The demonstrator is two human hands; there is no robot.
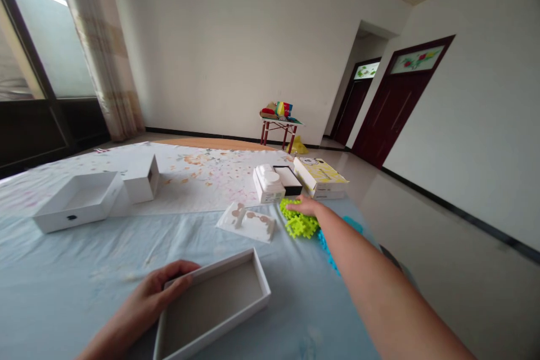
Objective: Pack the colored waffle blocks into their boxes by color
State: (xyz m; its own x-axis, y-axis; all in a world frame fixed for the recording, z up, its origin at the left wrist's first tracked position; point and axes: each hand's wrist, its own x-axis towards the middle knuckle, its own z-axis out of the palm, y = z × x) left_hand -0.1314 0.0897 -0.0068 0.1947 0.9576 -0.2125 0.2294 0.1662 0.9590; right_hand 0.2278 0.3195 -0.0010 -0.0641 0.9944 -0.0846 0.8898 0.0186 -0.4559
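My left hand [171,287] grips the rim of a shallow white box [219,295], thumb inside and fingers over the outer wall. The box lies tilted near the table's front with its hollow side up, and only a grey-white bottom shows in it. My right hand [306,205] reaches out to a pile of lime-green spiky toy pieces [301,225], its fingers curled onto the top ones. Blue pieces of the same kind [329,247] lie just right of the green ones, partly hidden by my right forearm.
A white moulded insert [247,222] lies ahead of the box. Behind it stand a small white box [269,183], a black-lined box [287,180] and a yellow-and-white box [321,174]. Two larger white boxes, one hollow side up [80,202] and one behind [141,180], stand at left.
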